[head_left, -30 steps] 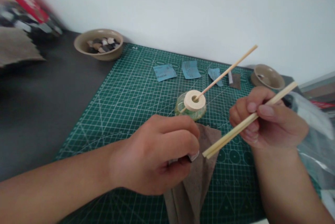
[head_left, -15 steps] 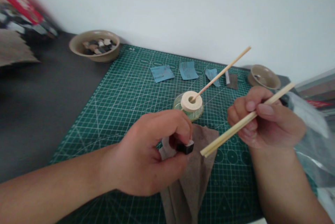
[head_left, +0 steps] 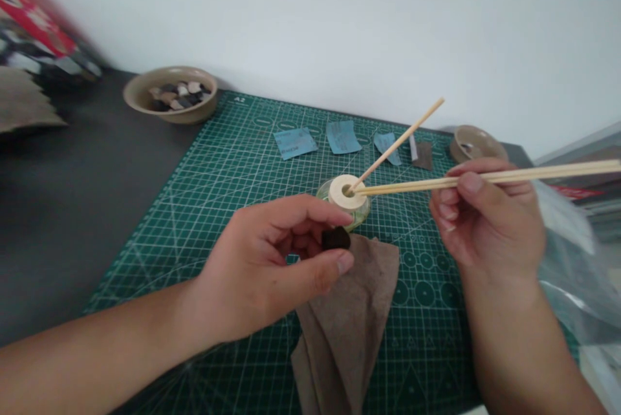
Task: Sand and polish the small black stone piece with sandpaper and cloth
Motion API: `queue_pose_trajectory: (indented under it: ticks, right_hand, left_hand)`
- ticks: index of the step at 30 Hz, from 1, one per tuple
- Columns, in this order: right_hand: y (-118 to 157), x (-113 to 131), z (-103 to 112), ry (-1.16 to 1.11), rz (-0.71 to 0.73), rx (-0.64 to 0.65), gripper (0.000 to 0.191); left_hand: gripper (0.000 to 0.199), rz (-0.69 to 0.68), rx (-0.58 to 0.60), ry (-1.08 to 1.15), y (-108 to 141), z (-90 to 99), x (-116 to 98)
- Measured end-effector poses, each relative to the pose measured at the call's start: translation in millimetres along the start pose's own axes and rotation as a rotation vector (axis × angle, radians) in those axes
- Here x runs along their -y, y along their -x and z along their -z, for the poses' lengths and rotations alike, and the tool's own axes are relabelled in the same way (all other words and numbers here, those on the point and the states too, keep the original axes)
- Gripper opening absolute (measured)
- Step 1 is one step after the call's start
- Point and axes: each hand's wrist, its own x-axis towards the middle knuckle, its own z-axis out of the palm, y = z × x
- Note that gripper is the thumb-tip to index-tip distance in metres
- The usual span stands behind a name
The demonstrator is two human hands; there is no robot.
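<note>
Between the thumb and fingers of my left hand (head_left: 262, 266) is a small dark stone (head_left: 336, 238), held above a folded brown cloth (head_left: 354, 311). My right hand (head_left: 490, 221) pinches a pair of pale wooden sticks (head_left: 543, 172), nearly level. Their left tips reach the hole of a round cream-coloured cap (head_left: 340, 200) on a low glass jar (head_left: 359, 220) with greenish contents. Another wooden stick (head_left: 405, 137) leans out of the same hole, up to the right. My left hand partly hides the jar.
Blue paper pieces (head_left: 295, 143) lie along the back of the green cutting mat (head_left: 233, 163). A bowl of small stones (head_left: 133, 93) stands at the back left, a smaller bowl (head_left: 497, 150) at the back right. Clear plastic (head_left: 577, 273) lies at the right.
The two sticks in my right hand have swung from a steep slant to nearly level, their tips now at the cap's hole. The dark stone has turned and risen slightly in my left fingers.
</note>
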Motion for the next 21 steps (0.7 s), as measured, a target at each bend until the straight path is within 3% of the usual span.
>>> queue_pose_trajectory:
  ticks: [6,21]
  right_hand:
    - [0.4,-0.3,-1.4,0.007,-0.027,0.034,0.012]
    - [1.5,1.8,-1.6,-0.031,-0.062,0.089,0.02]
  left_hand:
    - [0.032,0.134,0.1,0.271,-3.9,1.2,0.1]
    - [0.035,0.251,0.202,0.485,-1.4,5.4,0.8]
